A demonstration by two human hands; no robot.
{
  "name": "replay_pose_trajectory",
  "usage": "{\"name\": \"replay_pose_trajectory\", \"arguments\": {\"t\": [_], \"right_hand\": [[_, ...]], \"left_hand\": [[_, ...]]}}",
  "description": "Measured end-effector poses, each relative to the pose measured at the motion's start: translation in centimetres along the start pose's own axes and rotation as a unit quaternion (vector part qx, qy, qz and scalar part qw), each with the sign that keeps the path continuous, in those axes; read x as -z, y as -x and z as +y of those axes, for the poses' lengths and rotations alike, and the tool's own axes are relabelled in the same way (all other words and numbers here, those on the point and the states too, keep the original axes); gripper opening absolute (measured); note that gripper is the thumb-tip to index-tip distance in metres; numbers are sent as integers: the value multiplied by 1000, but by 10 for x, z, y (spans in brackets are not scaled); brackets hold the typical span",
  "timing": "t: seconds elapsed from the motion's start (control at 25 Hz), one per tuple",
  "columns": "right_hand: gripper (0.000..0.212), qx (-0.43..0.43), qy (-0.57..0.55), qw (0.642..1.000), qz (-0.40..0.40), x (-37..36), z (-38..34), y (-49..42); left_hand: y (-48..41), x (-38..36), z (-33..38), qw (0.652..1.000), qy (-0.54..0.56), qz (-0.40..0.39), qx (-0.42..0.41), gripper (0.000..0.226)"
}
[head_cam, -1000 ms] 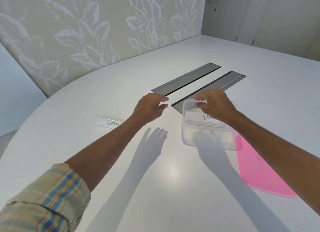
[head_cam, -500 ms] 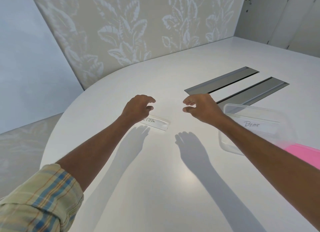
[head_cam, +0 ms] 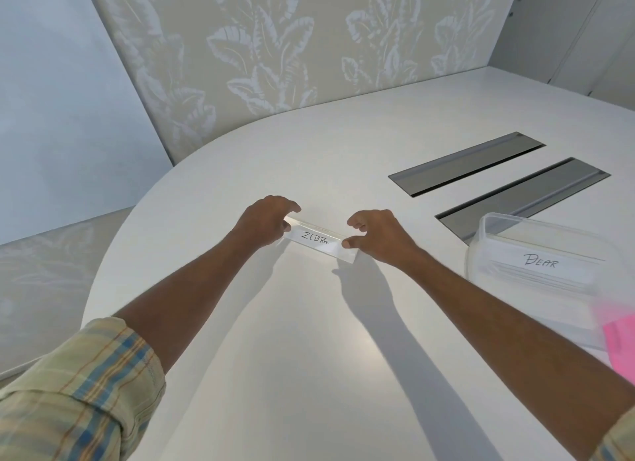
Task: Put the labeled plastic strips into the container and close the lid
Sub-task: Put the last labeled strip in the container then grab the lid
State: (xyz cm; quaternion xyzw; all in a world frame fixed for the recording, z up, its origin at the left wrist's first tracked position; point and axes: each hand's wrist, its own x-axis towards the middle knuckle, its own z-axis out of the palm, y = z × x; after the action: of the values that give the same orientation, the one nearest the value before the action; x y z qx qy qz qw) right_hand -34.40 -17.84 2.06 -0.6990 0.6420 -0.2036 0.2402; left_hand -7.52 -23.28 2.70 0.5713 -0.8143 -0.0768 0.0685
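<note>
A clear plastic strip marked ZEBRA [head_cam: 318, 241] lies at the middle of the white table [head_cam: 309, 357]. My left hand [head_cam: 266, 220] pinches its left end and my right hand [head_cam: 376, 237] pinches its right end. It sits at or just above the tabletop. To the right stands the clear container [head_cam: 488, 233], open at the top, with a strip marked BEAR [head_cam: 539, 263] inside among other strips. The pink lid [head_cam: 620, 343] lies at the right edge, partly cut off by the frame.
Two grey metal cable hatches [head_cam: 467, 163] [head_cam: 522, 194] are set into the table behind the container. A leaf-patterned wall panel [head_cam: 275, 48] stands behind the table's curved far edge. The table's left edge curves away near my left arm.
My right hand left the container and moved left to the ZEBRA strip. My left hand reached the strip too. Both hands now pinch its ends. The view has swung left.
</note>
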Motion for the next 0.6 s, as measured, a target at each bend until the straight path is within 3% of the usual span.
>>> {"name": "replay_pose_trajectory", "arguments": {"t": [0.2, 0.44, 0.6], "right_hand": [[54, -4, 33, 999, -24, -26, 3, -7], [26, 12, 64, 998, -13, -37, 12, -11], [15, 15, 55, 998, -5, -40, 16, -12]], "left_hand": [[-20, -13, -17, 1000, -12, -12, -19, 56], [-34, -23, -30, 999, -5, -35, -27, 52], [-36, -25, -32, 999, 1, -9, -40, 49]]}}
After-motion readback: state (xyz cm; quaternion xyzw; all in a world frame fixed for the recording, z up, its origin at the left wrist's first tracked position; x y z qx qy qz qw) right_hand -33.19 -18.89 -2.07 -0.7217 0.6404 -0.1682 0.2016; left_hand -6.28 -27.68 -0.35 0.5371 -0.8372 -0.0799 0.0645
